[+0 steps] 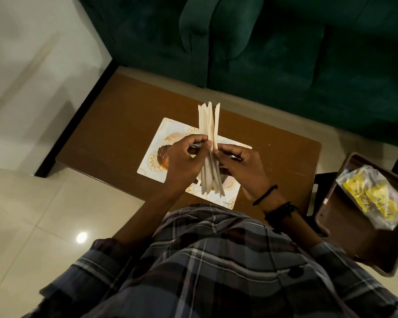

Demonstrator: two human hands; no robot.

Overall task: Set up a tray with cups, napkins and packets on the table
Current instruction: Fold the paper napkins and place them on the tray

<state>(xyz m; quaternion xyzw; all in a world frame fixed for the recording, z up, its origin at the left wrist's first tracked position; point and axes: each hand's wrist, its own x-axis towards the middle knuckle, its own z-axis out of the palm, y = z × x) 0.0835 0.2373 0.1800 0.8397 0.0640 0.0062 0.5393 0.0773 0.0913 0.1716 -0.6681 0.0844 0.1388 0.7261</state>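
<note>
Both grips pinching napkins over white tray, packets in brown tray

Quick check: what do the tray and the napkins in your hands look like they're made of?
The tray looks like glossy plastic or melamine: a thin white slab with printed gold patterns, though I can't be sure. The napkins, held by the left hand and right hand, look like matte cream paper, thin and sharply creased.

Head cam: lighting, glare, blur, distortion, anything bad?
Head view: dim, warm indoor light; one small glare spot on the floor tile; wide-angle bending at the edges; upper-left floor smeared and soft; both hands, left and right, and the napkins read clearly; green sofa dark, little detail.
</note>
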